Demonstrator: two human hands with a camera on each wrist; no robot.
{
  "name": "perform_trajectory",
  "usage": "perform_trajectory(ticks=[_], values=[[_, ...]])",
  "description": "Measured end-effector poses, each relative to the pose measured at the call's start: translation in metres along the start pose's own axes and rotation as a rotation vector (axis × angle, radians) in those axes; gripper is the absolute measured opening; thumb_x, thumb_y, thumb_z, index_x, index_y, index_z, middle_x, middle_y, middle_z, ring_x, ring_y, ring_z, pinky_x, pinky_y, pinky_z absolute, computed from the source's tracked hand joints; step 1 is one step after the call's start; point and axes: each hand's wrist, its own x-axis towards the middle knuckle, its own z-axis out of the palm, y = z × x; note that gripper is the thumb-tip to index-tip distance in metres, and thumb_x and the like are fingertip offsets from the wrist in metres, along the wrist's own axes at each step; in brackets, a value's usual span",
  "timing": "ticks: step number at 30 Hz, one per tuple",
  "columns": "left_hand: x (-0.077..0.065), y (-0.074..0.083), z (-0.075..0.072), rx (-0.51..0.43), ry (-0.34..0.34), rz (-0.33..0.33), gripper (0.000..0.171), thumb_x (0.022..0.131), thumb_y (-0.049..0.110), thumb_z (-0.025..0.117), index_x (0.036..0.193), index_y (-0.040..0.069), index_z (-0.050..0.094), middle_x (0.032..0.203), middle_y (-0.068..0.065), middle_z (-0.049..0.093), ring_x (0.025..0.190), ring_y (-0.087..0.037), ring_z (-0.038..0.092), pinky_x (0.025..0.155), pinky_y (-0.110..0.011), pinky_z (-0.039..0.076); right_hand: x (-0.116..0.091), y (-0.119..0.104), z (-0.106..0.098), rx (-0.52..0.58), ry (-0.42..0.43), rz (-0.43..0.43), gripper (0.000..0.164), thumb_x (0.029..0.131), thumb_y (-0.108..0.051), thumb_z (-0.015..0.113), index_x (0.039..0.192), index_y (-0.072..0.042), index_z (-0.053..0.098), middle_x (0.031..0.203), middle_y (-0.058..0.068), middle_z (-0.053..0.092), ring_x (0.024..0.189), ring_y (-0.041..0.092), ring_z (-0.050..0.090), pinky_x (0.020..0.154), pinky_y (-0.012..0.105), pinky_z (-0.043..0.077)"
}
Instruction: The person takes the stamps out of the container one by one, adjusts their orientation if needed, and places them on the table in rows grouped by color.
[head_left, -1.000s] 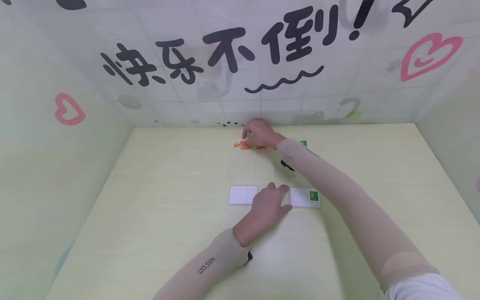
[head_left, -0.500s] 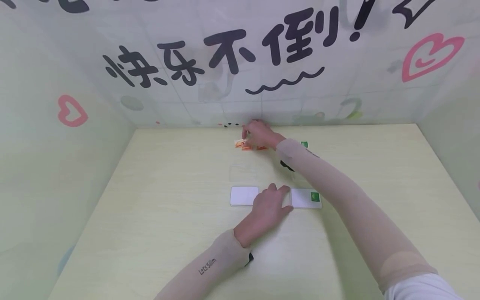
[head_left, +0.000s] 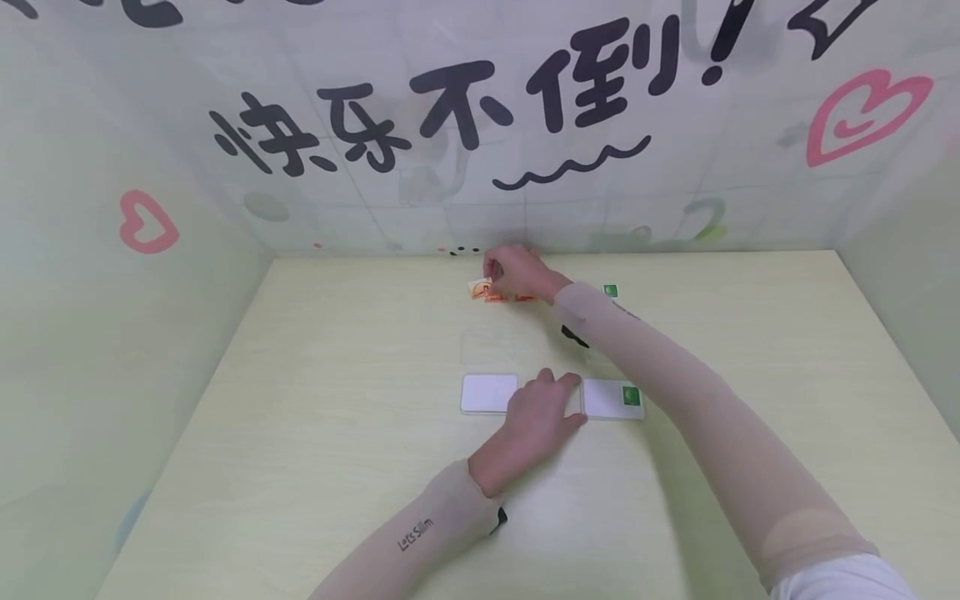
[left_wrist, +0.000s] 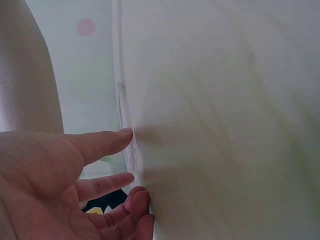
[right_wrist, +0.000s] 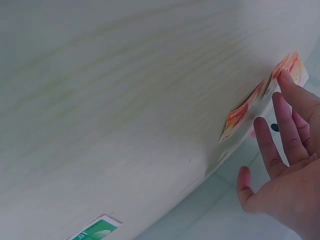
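Note:
In the head view my left hand [head_left: 534, 417] rests low on the table, thumb and forefinger spread to the left corners of a white card [head_left: 603, 398] with a green stamp [head_left: 631, 396] at its right end. Its other fingers bend inward, close to a second white card [head_left: 483, 393]. My right hand [head_left: 520, 271] reaches to the back edge, over several orange stamps [head_left: 480, 289]. In the right wrist view a fingertip touches one orange stamp [right_wrist: 294, 64]; the other fingers lie apart from it. A further orange stamp [right_wrist: 237, 117] lies beside the hand.
Another green stamp [head_left: 610, 291] lies at the back, right of my right forearm. A faint clear rectangle [head_left: 487, 346] shows behind the left white card. The pale wooden table [head_left: 315, 400] meets a back wall [head_left: 360, 217] with black lettering, and side walls stand left and right.
Both hands keep their places, and the cards and stamps stay where they are. The head view has shifted very slightly.

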Motion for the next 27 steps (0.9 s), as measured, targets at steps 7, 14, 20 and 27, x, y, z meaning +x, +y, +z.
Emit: perform_trajectory(ticks=[7, 14, 20, 27], values=[[0.000, -0.002, 0.001, 0.006, 0.003, 0.004, 0.049, 0.094, 0.029, 0.082, 0.137, 0.012, 0.067, 0.106, -0.014, 0.067, 0.082, -0.027, 0.066, 0.059, -0.035, 0.051, -0.001, -0.001, -0.001, 0.026, -0.003, 0.005, 0.016, 0.093, -0.012, 0.080, 0.103, -0.011, 0.068, 0.105, 0.005, 0.073, 0.106, 0.024, 0.062, 0.114, 0.056, 0.026], [0.001, -0.003, 0.002, 0.004, 0.003, 0.008, 0.049, 0.094, 0.029, 0.082, 0.137, 0.011, 0.068, 0.105, -0.013, 0.067, 0.081, -0.027, 0.065, 0.059, -0.035, 0.050, 0.000, -0.006, -0.003, 0.063, -0.015, 0.033, 0.012, 0.096, -0.015, 0.079, 0.103, -0.012, 0.069, 0.108, 0.006, 0.073, 0.105, 0.024, 0.063, 0.107, 0.049, 0.034], [0.001, -0.003, 0.003, -0.005, -0.001, 0.006, 0.049, 0.094, 0.028, 0.082, 0.137, 0.011, 0.067, 0.106, -0.013, 0.067, 0.080, -0.025, 0.064, 0.059, -0.034, 0.050, 0.001, -0.012, 0.000, 0.069, -0.018, 0.015, 0.014, 0.095, -0.015, 0.080, 0.103, -0.009, 0.071, 0.107, 0.009, 0.074, 0.103, 0.025, 0.064, 0.104, 0.045, 0.040], [0.002, -0.002, 0.006, 0.009, 0.010, 0.015, 0.047, 0.093, 0.029, 0.083, 0.135, 0.012, 0.068, 0.103, -0.012, 0.066, 0.079, -0.025, 0.063, 0.058, -0.034, 0.049, 0.001, -0.017, 0.007, 0.055, -0.018, 0.041, 0.013, 0.095, -0.017, 0.081, 0.100, -0.010, 0.071, 0.105, 0.007, 0.075, 0.104, 0.023, 0.063, 0.109, 0.052, 0.031]])
